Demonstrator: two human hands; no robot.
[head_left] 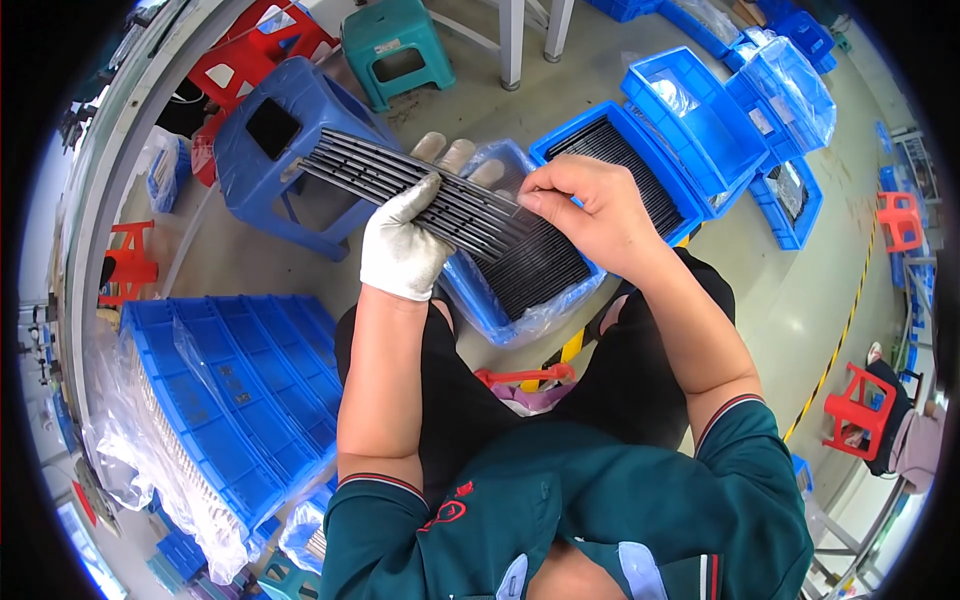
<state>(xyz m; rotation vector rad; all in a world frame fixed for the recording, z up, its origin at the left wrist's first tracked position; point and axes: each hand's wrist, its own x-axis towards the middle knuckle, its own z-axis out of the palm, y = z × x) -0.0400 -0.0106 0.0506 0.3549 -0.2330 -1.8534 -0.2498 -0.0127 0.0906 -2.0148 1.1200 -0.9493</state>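
Observation:
My left hand (403, 250), in a white glove, is closed around a bundle of thin dark metal rods (350, 162). The rods lie side by side and slant from upper left down to the right, with small dark marks along them. At their right ends is my bare right hand (597, 205), thumb and forefinger pinched together; what sits between those fingertips is too small to make out. Below both hands stands a blue bin (478, 308) lined with clear plastic, where more dark rods (535, 278) lie in rows.
Another blue bin (687, 213) of dark rods adjoins on the right, with further blue bins (690, 90) beyond it. A blue stool (255, 190) stands at the far left, a green stool (397, 50) behind. Stacked blue crates (235, 390) rise beside my left arm. A person (905, 430) sits far right.

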